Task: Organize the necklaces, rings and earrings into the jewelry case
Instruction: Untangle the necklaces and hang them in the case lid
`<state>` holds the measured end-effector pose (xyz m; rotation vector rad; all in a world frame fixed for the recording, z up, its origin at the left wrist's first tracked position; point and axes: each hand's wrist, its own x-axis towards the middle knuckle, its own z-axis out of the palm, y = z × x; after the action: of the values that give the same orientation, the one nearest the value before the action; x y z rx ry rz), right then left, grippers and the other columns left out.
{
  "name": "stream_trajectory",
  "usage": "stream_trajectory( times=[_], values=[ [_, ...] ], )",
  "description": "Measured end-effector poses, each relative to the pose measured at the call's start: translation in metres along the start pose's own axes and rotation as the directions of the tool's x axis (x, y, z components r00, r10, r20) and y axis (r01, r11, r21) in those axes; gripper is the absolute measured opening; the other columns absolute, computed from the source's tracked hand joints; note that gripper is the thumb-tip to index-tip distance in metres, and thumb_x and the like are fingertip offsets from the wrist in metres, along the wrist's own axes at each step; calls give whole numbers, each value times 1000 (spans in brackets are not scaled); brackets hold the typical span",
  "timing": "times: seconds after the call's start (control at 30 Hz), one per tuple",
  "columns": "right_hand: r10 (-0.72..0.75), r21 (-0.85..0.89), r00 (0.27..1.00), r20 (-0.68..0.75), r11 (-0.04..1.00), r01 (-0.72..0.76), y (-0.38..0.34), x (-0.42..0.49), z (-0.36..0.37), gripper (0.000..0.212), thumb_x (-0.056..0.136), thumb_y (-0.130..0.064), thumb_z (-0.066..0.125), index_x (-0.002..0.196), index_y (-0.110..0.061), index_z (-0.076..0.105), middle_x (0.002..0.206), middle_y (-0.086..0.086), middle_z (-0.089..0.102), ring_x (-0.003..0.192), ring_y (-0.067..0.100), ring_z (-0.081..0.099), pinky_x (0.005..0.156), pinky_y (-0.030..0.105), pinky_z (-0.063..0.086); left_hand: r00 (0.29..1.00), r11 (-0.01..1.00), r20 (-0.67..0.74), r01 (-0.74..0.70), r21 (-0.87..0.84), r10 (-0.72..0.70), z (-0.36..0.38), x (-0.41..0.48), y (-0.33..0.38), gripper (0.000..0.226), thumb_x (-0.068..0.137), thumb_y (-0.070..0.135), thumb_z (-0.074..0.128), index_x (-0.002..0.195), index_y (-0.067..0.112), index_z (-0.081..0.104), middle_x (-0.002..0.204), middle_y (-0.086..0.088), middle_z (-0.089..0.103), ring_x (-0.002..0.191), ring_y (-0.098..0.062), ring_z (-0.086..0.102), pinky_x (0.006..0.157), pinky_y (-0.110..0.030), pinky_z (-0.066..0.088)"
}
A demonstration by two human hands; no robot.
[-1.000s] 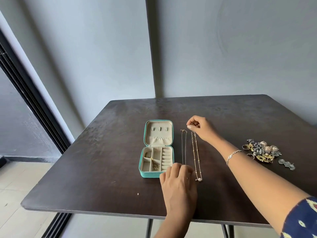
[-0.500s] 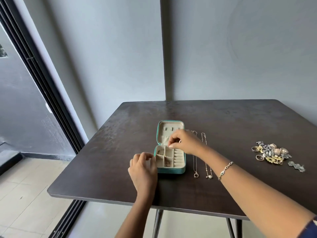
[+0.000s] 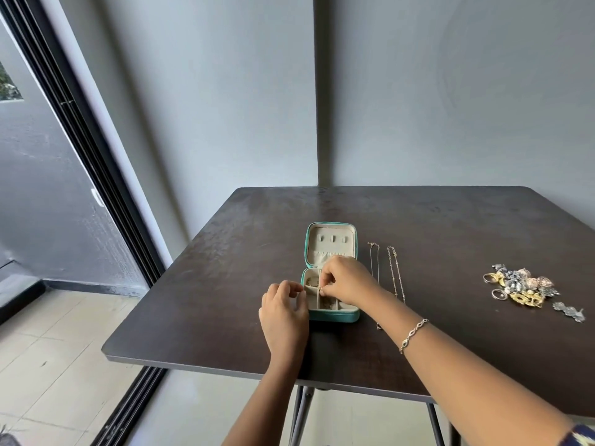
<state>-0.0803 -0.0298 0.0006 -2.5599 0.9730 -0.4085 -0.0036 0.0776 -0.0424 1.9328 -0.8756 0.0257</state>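
At the near side of a dark bench point(image 3: 225, 284), a person's two hands work over an open teal jewelry case point(image 3: 335, 315). The right hand point(image 3: 347, 281) pinches what looks like a small gold piece point(image 3: 320, 287) above the case's compartments, which already hold a few gold items; we cannot make out what kind. The left hand point(image 3: 283, 317) sits curled at the case's left wall, and we cannot tell whether it grips anything. Two necklaces point(image 3: 393, 278) lie stretched out just right of the case, and a heap of rings and earrings point(image 3: 518, 286) sits well apart toward the bench's right edge. By our reading the job is in its early part: both necklaces and the whole heap are not yet stowed, and the tabs in the lid point(image 3: 331, 238) look bare.
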Motion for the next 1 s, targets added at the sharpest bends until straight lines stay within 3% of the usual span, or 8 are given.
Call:
stream_trajectory(
  times=[0.13,0.27,0.4,0.5,0.7,0.8,0.9,1.0],
  values=[
    [18,82,1000,-15,997,-17,2,-1,2,4,73,-9,66,72,-11,69,74,-3,59,71,11,52,63,21,36,1000,1000,1,-27,-10,27,0,-1,1,5,85,13,61,87,12,65,89,0,59,90,-20,53,73,-28,38],
    [83,280,996,-13,957,-76,1,-1,-7,7,72,-5,64,69,-10,67,70,1,62,67,14,54,65,24,42,1000,1000,14,-19,-18,19,-1,-1,1,5,86,14,60,88,12,64,90,1,58,91,-17,52,71,-24,32],
    [118,516,992,36,848,-120,-1,1,-22,11,75,1,64,66,-5,62,64,5,60,57,13,52,61,27,45,1000,998,-14,2,-64,-2,-1,0,0,4,85,13,61,87,12,64,89,2,58,91,-18,52,71,-24,34],
    [97,665,991,92,734,-134,-5,1,-39,21,77,6,62,62,-8,59,54,0,62,48,7,54,51,18,44,999,992,-45,1,-126,-7,-4,-1,2,4,84,8,60,84,11,63,85,3,57,87,-18,53,69,-21,33],
    [9,778,992,123,620,-102,-13,1,-69,20,81,3,60,65,-9,58,59,2,68,50,8,60,51,18,47,995,952,-99,-61,-301,33,-11,10,21,9,85,8,61,81,16,61,82,4,62,77,-10,57,66,-6,37],
    [-23,793,992,127,603,-87,-20,1,-79,19,83,1,56,68,-10,57,59,2,69,53,10,61,55,21,47,997,912,-29,-83,-401,77,-15,23,37,9,88,9,58,87,13,65,81,8,66,75,0,59,69,-9,43],
    [-36,813,993,110,578,-69,-25,0,-89,17,83,-1,55,69,-10,57,56,3,66,53,12,60,57,23,48,988,854,86,-66,-515,128,-20,35,52,13,91,10,54,92,12,67,84,4,70,76,-5,62,72,-21,49],
    [-24,822,995,96,565,-66,-28,-2,-97,17,83,-2,55,69,-12,58,51,0,61,49,10,56,56,24,49,962,768,201,-16,-641,187,-28,40,65,15,92,10,53,88,16,67,72,9,69,68,0,62,67,-16,48]
  ],
)
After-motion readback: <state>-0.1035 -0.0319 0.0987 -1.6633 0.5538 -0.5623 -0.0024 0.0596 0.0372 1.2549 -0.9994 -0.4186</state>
